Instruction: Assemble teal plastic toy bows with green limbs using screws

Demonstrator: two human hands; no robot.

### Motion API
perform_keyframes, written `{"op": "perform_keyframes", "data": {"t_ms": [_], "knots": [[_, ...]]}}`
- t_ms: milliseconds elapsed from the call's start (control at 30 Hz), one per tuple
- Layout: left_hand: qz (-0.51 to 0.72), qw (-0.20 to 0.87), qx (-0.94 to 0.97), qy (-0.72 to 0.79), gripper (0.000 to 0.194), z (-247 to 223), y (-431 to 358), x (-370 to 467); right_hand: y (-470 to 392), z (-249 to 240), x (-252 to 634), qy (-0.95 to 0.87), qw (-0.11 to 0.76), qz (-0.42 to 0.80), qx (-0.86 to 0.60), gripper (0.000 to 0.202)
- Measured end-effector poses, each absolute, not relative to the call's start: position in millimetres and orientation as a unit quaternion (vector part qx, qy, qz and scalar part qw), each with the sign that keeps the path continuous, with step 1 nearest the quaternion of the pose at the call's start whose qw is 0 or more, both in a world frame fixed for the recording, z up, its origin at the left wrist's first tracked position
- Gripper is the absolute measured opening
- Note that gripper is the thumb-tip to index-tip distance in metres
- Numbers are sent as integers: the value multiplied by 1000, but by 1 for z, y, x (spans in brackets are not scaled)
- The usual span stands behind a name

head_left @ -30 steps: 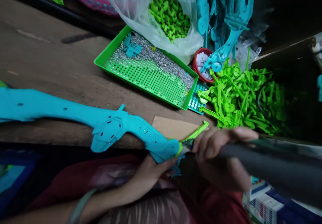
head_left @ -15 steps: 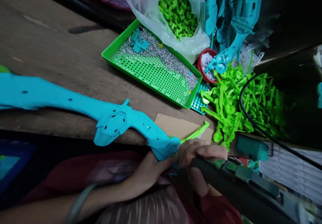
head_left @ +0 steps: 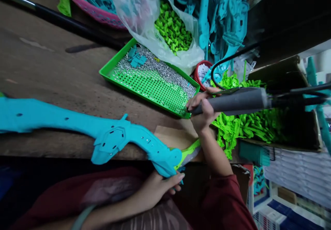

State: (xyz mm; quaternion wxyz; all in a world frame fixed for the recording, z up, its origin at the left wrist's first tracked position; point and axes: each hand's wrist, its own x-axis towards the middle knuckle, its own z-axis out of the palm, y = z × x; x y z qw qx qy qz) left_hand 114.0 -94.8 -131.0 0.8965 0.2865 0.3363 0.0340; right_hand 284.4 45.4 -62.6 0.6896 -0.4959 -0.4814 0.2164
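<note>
Worktop: brown wood [head_left: 64,75], scuffed and streaked, with a worn front edge.
Green tray: shallow plastic [head_left: 155,89], its floor pierced with rows of small holes; shiny metal screws [head_left: 170,73] lie heaped along the far side, with a few flat blue pieces [head_left: 137,60] on top.
Plastic bag: clear, crumpled film [head_left: 141,13], open around short lime-green pieces [head_left: 173,27].
Baskets: a pink one [head_left: 103,17] with a lattice wall holds blue parts; a small round red one [head_left: 197,74] holds pale flat parts.
Lime parts: slim moulded arms [head_left: 229,133], tangled beside and inside a cardboard box [head_left: 287,68].
Right hand: its fingers [head_left: 201,114] close around a smooth dark grey tool [head_left: 239,101]; half a second ago both were down at the blue body's end, and now they are up at the tray's near right corner. In the dim view, whether the tip touches a screw is hard to tell.
Left hand: its fingers [head_left: 172,181] pinch the same end as before.
Blue body: long, matt, curved plastic [head_left: 111,135] with a faceted bulge and small dark holes, lying along the worktop's front edge; a lime limb [head_left: 191,150] slants from its right end above flat cardboard [head_left: 173,135].
</note>
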Motion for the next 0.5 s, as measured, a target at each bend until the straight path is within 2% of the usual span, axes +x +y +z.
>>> {"op": "perform_keyframes", "data": {"t_ms": [233, 500], "knots": [[39, 888, 333, 314, 60, -130, -89, 116, 46, -78, 282, -456, 698, 230, -502, 23], [13, 906, 288, 310, 60, -122, -81, 112, 52, -81, 282, -458, 681, 227, -525, 27]]}}
